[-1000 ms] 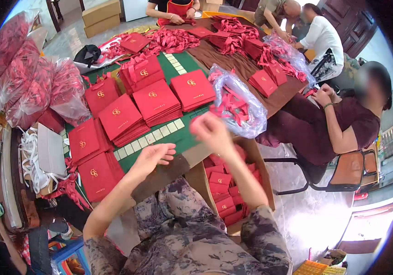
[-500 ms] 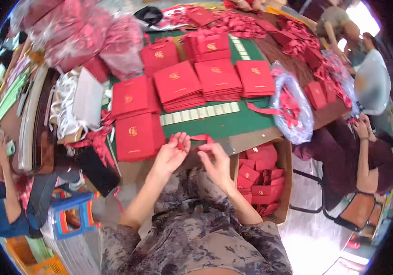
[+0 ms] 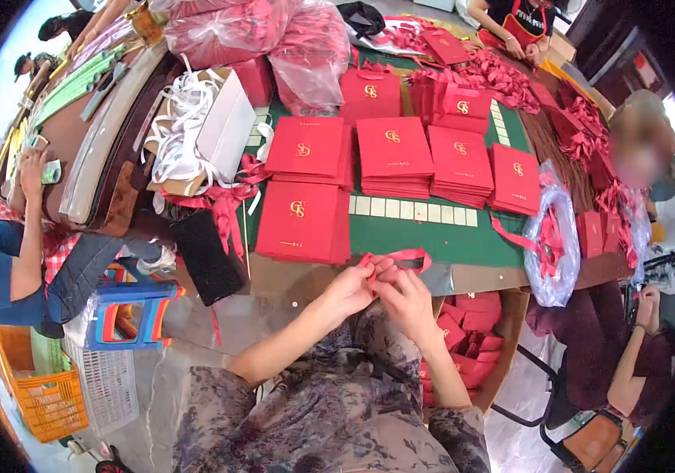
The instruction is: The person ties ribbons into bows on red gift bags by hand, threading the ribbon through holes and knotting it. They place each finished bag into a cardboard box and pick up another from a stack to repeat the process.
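A red ribbon (image 3: pixel 414 254) loops out from between my two hands at the table's near edge. My left hand (image 3: pixel 351 288) is closed on one part of it, the fingertips pinched together. Close against it, my right hand (image 3: pixel 406 298) pinches the ribbon too, thumb and fingers meeting. Just left and beyond lie flat red paper bags (image 3: pixel 298 221) with gold lettering, in a stack. More stacks of red bags (image 3: pixel 394 154) stand behind on the green mat (image 3: pixel 424 244). The exact fold or knot between my fingers is too small to make out.
A cardboard box (image 3: pixel 508 347) of red bags stands below the table at right. A plastic bag of red ribbon (image 3: pixel 552 252) hangs over the edge. White ribbons (image 3: pixel 191 126) fill a box at left. Co-workers sit on both sides; a blue stool (image 3: pixel 128 307) is at lower left.
My hands have come together on the ribbon; before, they were apart with the ribbon stretched between them. The camera view has turned, shifting the table contents to the right.
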